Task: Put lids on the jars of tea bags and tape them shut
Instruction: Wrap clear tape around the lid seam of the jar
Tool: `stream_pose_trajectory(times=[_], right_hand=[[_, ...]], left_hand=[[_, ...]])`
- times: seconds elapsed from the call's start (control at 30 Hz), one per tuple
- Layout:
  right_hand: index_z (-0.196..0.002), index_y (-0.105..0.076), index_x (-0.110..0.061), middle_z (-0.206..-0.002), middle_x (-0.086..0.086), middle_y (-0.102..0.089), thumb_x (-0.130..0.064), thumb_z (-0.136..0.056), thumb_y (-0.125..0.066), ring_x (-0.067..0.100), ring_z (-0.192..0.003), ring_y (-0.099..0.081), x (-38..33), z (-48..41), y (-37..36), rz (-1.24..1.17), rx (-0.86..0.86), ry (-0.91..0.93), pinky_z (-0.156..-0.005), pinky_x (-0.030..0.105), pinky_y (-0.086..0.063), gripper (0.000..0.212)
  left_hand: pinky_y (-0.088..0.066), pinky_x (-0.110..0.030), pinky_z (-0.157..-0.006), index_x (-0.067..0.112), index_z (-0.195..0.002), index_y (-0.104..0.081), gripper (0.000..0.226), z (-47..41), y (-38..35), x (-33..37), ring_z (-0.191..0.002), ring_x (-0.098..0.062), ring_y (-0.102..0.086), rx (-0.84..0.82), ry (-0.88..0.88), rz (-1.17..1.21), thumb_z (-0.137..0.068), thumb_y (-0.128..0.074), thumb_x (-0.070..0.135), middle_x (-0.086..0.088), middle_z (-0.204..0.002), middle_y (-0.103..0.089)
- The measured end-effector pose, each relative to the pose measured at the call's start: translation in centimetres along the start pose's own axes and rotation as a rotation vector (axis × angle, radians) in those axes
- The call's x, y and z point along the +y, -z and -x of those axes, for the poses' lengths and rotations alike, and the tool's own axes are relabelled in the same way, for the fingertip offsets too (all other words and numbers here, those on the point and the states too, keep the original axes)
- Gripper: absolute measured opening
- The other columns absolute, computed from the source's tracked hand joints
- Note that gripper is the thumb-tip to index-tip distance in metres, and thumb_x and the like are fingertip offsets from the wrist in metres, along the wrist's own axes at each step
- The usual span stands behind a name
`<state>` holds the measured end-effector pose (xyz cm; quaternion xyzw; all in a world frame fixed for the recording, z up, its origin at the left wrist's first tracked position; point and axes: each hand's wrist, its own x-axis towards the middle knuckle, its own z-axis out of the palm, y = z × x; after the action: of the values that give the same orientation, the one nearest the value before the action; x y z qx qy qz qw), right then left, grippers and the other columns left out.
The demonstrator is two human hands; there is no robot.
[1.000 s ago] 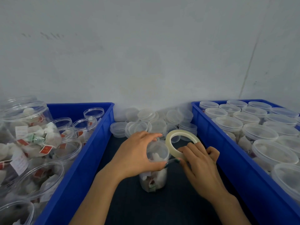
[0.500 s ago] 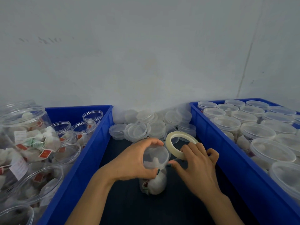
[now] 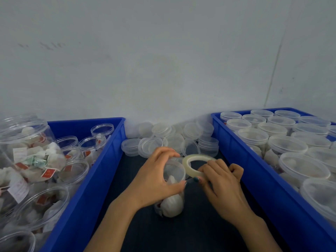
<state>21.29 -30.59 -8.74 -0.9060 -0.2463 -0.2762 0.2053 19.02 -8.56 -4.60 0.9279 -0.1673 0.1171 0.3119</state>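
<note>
Left of the jar [image 3: 172, 202], the left bin [image 3: 101, 160] is holding open jars [image 3: 72, 171] of tea bags that are waiting for lids. The left hand [image 3: 156, 180] is coming in from the jar's left, with fingers and thumb curling round its upper part and gripping at the lid [image 3: 173, 171]. The jar is sitting on the dark mat [image 3: 190, 233] between the bins. Its long axis is running roughly straight up, and the lidded end is pointing up toward the camera. I can't rule out a slight lean. Behind the jar, loose lids [image 3: 174, 135] are piling up against the wall. The tape roll [image 3: 189, 161] is sitting just right of the jar's lid, about level with it, tilting with its hole facing up. The right hand [image 3: 221, 184] is pinching the roll's near rim, fingers curling over it, with the thumb tip reaching toward the lid's edge. That makes the right hand the nearer one for laying the tape. The seam is lying to the left of that hand, running round the jar at right angles to its long axis. My read is that the next move is carrying the tape round the seam while the left hand is bracing or turning the jar. I can't tell whether the tape end is already sticking, because it's too clear and blurry there. Right of the jar, the right bin [image 3: 254, 188] is filling with lidded jars [image 3: 287, 144].
</note>
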Motion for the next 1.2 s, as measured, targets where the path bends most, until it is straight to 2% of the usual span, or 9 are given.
stream_pose_trajectory(times=[0.13,0.33,0.43,0.6,0.73,0.83,0.93,1.03,1.2], right_hand=[[-0.094,-0.06,-0.034,-0.095,-0.02,-0.051,-0.043,-0.09,-0.041,0.003,-0.092,-0.041,-0.2,0.1,0.0,0.046,0.07,-0.004,-0.074,0.034,-0.019,0.022],[-0.095,-0.061,-0.033,-0.094,-0.018,-0.051,-0.032,-0.087,-0.071,0.009,-0.092,-0.047,-0.8,0.0,-0.6,0.091,0.05,-0.02,-0.075,0.035,-0.021,0.012],[-0.09,-0.059,-0.032,-0.091,-0.016,-0.049,-0.039,-0.089,-0.063,0.012,-0.09,-0.051,-1.3,0.0,-0.8,0.113,0.075,-0.051,-0.075,0.035,-0.02,0.008],[-0.08,-0.059,-0.03,-0.085,-0.014,-0.055,-0.053,-0.087,-0.054,0.014,-0.086,-0.054,-1.6,-0.1,-0.7,0.132,0.083,-0.114,-0.078,0.036,-0.023,0.024],[-0.075,-0.057,-0.032,-0.082,-0.016,-0.056,-0.061,-0.08,-0.056,0.013,-0.082,-0.053,-1.4,-0.2,-0.3,0.105,0.054,-0.139,-0.076,0.036,-0.021,0.029],[-0.081,-0.057,-0.034,-0.089,-0.019,-0.052,-0.069,-0.081,-0.046,0.008,-0.089,-0.046,-1.3,-0.3,-0.3,0.068,0.002,-0.143,-0.078,0.033,-0.017,0.036],[-0.083,-0.057,-0.037,-0.088,-0.023,-0.048,-0.074,-0.081,-0.034,0.004,-0.089,-0.039,-1.4,-0.2,-0.4,0.02,0.004,-0.144,-0.077,0.033,-0.016,0.044],[-0.087,-0.054,-0.041,-0.091,-0.025,-0.045,-0.075,-0.079,-0.033,0.002,-0.091,-0.035,-1.4,-0.4,-0.2,-0.001,-0.06,-0.158,-0.077,0.034,-0.017,0.041],[-0.102,-0.044,-0.049,-0.102,-0.03,-0.038,-0.043,-0.097,-0.047,-0.006,-0.099,-0.029,-0.3,-0.5,0.2,-0.087,-0.252,-0.111,-0.084,0.03,-0.016,0.008]], left_hand=[[-0.04,-0.024,-0.1,0.037,-0.141,-0.039,0.097,0.1,0.4,0.0,-0.123,-0.001,-0.03,0.017,0.129,-0.3,-0.059,-0.039,0.089,0.017,-0.126,-0.023],[-0.039,-0.022,-0.103,0.046,-0.147,-0.037,0.086,-0.2,1.6,-0.2,-0.122,0.005,-0.036,-0.142,0.087,-0.135,-0.071,-0.072,0.066,0.027,-0.132,-0.033],[-0.039,-0.023,-0.106,0.045,-0.15,-0.032,0.091,-0.5,2.1,-0.1,-0.126,0.007,-0.04,-0.168,0.053,-0.108,-0.073,-0.08,0.054,0.029,-0.139,-0.037],[-0.042,-0.019,-0.105,0.048,-0.146,-0.038,0.088,-0.7,2.8,-0.5,-0.126,0.015,-0.042,-0.22,0.025,0.017,-0.071,-0.085,0.043,0.034,-0.136,-0.044],[-0.043,-0.028,-0.11,0.046,-0.143,-0.043,0.084,-1.1,3.0,-0.6,-0.13,0.008,-0.044,-0.3,0.007,0.122,-0.072,-0.086,0.033,0.031,-0.138,-0.046],[-0.042,-0.032,-0.112,0.045,-0.142,-0.044,0.082,-1.5,3.0,-0.5,-0.132,0.005,-0.044,-0.352,-0.012,0.139,-0.073,-0.085,0.027,0.028,-0.14,-0.045],[-0.045,-0.027,-0.105,0.051,-0.134,-0.044,0.076,-1.6,2.0,0.0,-0.126,0.006,-0.042,-0.355,-0.029,0.035,-0.068,-0.082,0.047,0.031,-0.136,-0.039],[-0.044,-0.02,-0.094,0.056,-0.119,-0.041,0.071,-1.5,-0.2,0.6,-0.115,0.01,-0.042,-0.183,-0.019,-0.131,-0.06,-0.073,0.081,0.034,-0.125,-0.037],[-0.047,-0.022,-0.091,0.054,-0.111,-0.047,0.06,-1.4,-1.0,0.4,-0.111,0.009,-0.045,-0.044,-0.05,-0.092,-0.063,-0.061,0.089,0.031,-0.12,-0.045]])
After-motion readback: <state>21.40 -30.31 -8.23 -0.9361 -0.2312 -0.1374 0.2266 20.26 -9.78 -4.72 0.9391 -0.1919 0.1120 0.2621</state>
